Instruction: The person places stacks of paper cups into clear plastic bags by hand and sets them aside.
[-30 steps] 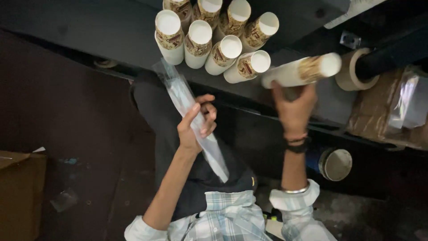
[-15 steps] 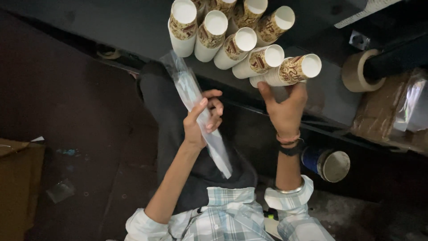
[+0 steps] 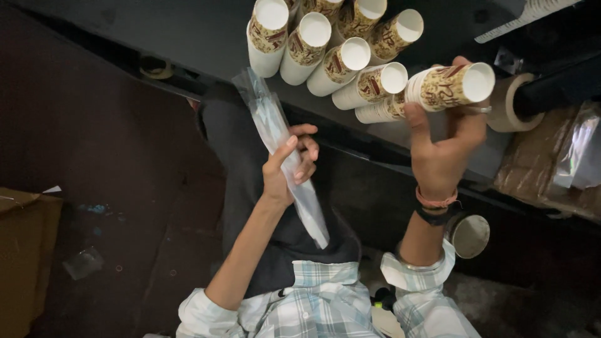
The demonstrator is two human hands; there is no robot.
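Observation:
My left hand (image 3: pixel 289 164) grips a long, narrow clear plastic sleeve (image 3: pixel 275 134) around its middle, over my lap. My right hand (image 3: pixel 446 147) is closed on the end of a stack of printed paper cups (image 3: pixel 447 86), its white base turned toward the camera. That stack lies beside several more stacks of the same cups (image 3: pixel 325 44) piled on a dark machine table (image 3: pixel 188 44). I wear a plaid shirt, a dark apron and wrist bands.
A roll of brown tape (image 3: pixel 508 103) sits just right of the cups, with crumpled clear plastic over cardboard (image 3: pixel 563 163) beyond it. A dark cylinder (image 3: pixel 468 235) lies near my right wrist. A brown cardboard box (image 3: pixel 22 250) stands on the dark floor at far left.
My right hand has brought its stack of cups in against the pile of other stacks. The left hand keeps hold of the plastic sleeve in about the same spot.

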